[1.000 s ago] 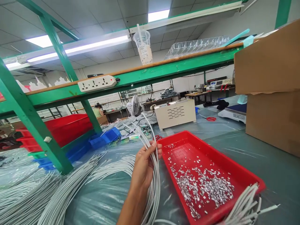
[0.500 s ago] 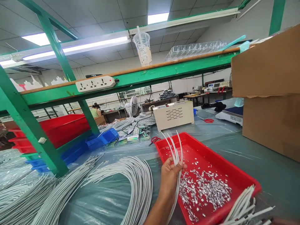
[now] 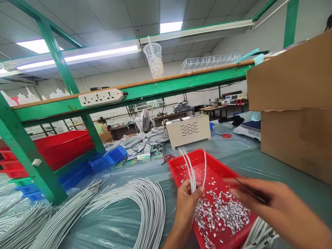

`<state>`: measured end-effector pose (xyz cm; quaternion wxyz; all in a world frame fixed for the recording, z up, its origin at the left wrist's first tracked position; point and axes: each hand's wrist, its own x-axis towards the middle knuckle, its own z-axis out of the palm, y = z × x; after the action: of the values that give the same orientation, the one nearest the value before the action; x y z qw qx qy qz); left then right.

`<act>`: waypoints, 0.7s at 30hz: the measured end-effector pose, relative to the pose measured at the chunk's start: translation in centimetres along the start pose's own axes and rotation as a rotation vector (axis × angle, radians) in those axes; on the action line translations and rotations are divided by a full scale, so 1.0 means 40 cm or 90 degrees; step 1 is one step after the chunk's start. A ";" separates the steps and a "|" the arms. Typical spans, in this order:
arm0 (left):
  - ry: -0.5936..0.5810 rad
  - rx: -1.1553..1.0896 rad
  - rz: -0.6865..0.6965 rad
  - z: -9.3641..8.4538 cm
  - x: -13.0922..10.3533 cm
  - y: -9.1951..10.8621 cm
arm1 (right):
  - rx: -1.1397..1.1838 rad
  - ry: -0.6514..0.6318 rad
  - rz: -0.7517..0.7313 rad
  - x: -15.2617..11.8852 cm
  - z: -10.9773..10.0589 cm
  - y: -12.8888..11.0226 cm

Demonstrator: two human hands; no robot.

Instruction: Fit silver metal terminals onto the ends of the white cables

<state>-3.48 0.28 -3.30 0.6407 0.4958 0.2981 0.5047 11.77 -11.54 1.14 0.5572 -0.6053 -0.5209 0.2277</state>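
Several white cables stand upright in my left hand, its fingers closed round them at the left side of a red tray. One cable splays apart to the right of the others. Small silvery metal pieces lie scattered in the tray. My right hand, blurred by motion, is over the tray's right side with a thin dark tool in its fingers; what kind of tool cannot be made out. Below it, another bundle of cables lies at the tray's near right corner.
Curved grey cable bundles cover the left of the table. Behind the tray are red-handled scissors and a beige metal box. Cardboard boxes stand at the right; a green shelf post rises at the left.
My right hand has come into view from the lower right with the dark tool. One cable in my left hand now leans farther right from the rest. The view has shifted slightly.
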 end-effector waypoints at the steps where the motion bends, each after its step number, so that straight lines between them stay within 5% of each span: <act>1: -0.008 0.006 0.006 0.001 -0.001 0.001 | 0.097 -0.015 0.017 0.029 0.027 -0.024; 5: -0.034 0.040 0.026 0.008 -0.006 0.004 | 0.258 0.020 0.033 0.113 0.104 -0.042; 11: -0.055 0.094 0.034 0.011 -0.009 0.016 | 0.276 0.055 0.079 0.119 0.101 -0.011; 21: -0.097 0.145 0.110 0.061 -0.023 0.103 | 0.440 -0.109 0.149 0.105 0.133 0.020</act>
<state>-3.07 -1.39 1.26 0.5555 0.6258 0.2601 0.4818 9.00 -5.37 0.23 0.6530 -0.4159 -0.3856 0.5020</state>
